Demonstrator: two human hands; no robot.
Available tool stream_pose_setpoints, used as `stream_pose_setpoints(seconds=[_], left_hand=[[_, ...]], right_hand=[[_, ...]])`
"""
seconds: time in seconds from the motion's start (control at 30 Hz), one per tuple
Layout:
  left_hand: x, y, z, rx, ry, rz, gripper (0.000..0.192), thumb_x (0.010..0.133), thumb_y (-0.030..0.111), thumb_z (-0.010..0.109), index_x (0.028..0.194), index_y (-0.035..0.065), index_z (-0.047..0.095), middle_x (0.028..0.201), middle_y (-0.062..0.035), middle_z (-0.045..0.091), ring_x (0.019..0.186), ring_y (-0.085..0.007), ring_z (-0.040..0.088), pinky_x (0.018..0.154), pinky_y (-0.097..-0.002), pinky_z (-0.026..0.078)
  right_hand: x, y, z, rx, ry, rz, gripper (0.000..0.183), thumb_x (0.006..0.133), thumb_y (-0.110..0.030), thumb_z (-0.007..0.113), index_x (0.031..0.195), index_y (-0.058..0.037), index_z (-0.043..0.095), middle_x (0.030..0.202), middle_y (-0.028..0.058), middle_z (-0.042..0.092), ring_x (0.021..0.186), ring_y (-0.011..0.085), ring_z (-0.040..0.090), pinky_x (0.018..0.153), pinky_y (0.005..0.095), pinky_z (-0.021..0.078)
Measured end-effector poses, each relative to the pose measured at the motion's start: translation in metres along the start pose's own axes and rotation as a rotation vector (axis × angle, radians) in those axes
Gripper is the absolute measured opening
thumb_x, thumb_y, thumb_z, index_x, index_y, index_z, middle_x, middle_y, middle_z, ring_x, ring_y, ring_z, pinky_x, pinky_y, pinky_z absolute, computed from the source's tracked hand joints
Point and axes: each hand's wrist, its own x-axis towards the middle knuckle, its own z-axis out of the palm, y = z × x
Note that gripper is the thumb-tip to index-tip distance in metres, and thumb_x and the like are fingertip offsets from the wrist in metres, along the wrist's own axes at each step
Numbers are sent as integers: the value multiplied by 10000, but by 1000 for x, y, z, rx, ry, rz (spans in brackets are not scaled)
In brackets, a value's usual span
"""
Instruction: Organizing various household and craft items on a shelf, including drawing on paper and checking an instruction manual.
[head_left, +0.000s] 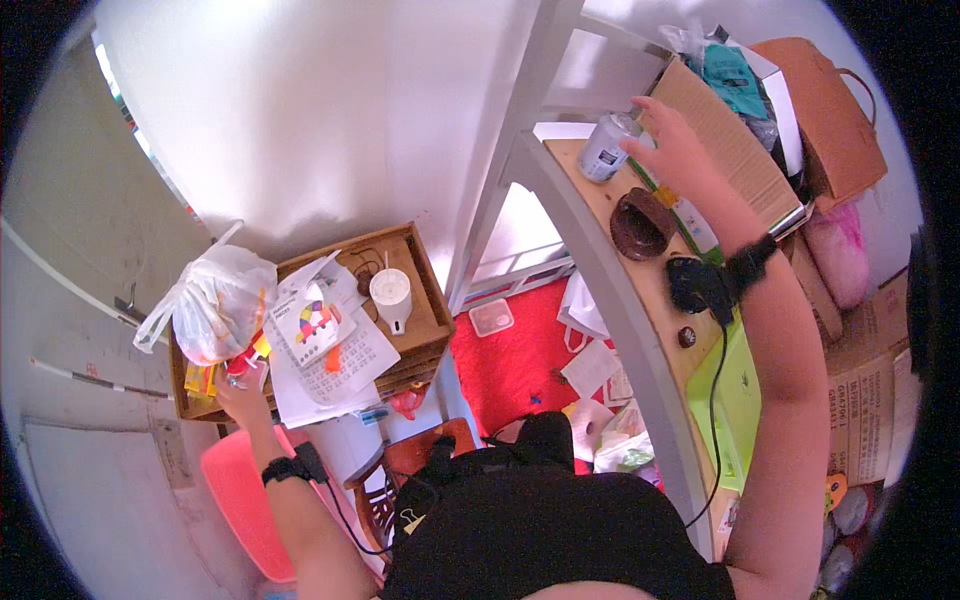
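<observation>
My right hand (667, 146) reaches over the upper end of a long wooden shelf, its thumb and fingers spread beside a silver-grey can (606, 148). The thumb overlaps the can's right side; whether it presses on it is unclear. Upright, the can rests on the shelf board. At the near left corner of a small wooden table (431, 330), my left hand (244, 396) is at a small red and clear item (247, 364), partly covered by the fingers. A knotted white plastic bag (225, 300) lies right above that hand, with a yellow packet (199, 380) beside it.
Printed papers (360, 360), a booklet (309, 326) and a white cup-shaped device (391, 296) occupy the table. Along the shelf lie a brown bowl (641, 225), a cardboard box (724, 142) and a green container (727, 405). Below are a pink stool (244, 502) and a red mat (495, 367).
</observation>
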Motion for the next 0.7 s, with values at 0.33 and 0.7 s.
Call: stream_pose_setpoints(seconds=[0.33, 0.7], left_hand=[[-18, 173, -78, -717, -332, 187, 571, 910, 91, 673, 1445, 90, 473, 1211, -110, 625, 990, -189, 635, 876, -332, 508], [-101, 351, -110, -754, -629, 957, 974, 612, 343, 895, 1438, 83, 448, 1320, -181, 569, 1194, -396, 542, 1076, -477, 396]], right_hand=[[32, -13, 40, 52, -69, -102, 652, 753, -210, 828, 1319, -61, 540, 1200, 222, 618, 1109, 393, 609, 969, 440, 496], [-105, -206, -41, 473, -340, -446, 860, 672, -42, 831, 1436, -75, 438, 1262, 119, 541, 1146, 265, 557, 991, 381, 458]])
